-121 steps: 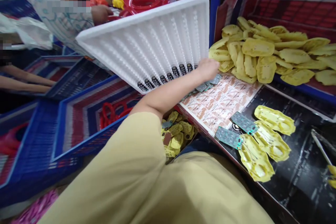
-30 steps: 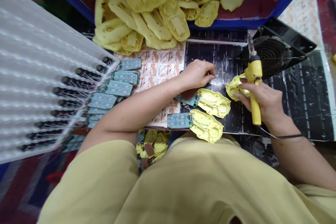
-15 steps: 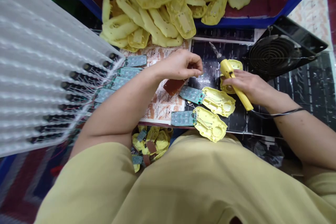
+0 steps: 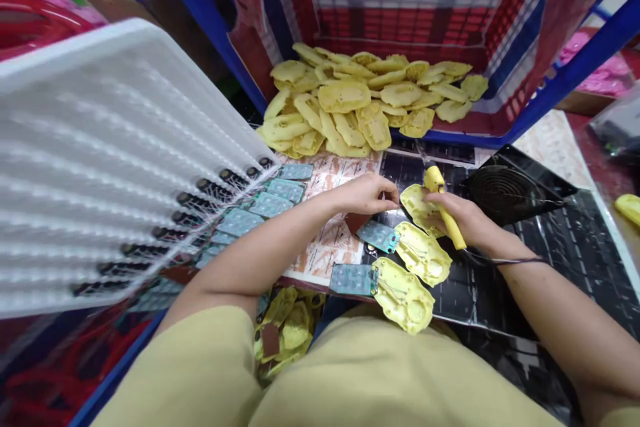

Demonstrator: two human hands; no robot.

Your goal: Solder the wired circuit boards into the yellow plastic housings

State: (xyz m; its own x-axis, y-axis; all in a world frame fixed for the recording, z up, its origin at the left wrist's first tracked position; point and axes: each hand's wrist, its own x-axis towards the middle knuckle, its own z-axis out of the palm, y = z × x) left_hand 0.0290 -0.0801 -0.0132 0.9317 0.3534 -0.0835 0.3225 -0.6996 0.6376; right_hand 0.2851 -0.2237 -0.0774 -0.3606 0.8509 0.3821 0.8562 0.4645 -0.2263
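Note:
My right hand (image 4: 466, 219) is closed around a yellow soldering iron (image 4: 434, 179), whose tip points away from me and looks blurred. Under its fingers lies a yellow plastic shell (image 4: 417, 203), hollow side up. My left hand (image 4: 371, 195) is pinched just left of that shell; whatever its fingertips hold is too small to make out. Below it, partly covered, is a brown board (image 4: 356, 221). Nearer to me, a green circuit board (image 4: 379, 235) joins a second shell (image 4: 425, 257), and another circuit board (image 4: 351, 279) is wired to a third shell (image 4: 404, 295) overhanging the table edge.
A blue basket (image 4: 530, 121) with a striped lining holds many yellow shells at the back. At left leans a white ribbed tray (image 4: 100, 167), with several wired circuit boards (image 4: 273, 204) beside it. A black fan (image 4: 510, 183) lies right. Below the edge sit more shells (image 4: 296, 325).
The view has tilted up, showing more of the basket. My right hand and the iron have come closer to my left hand, and the shell under them sits nearer the left fingertips.

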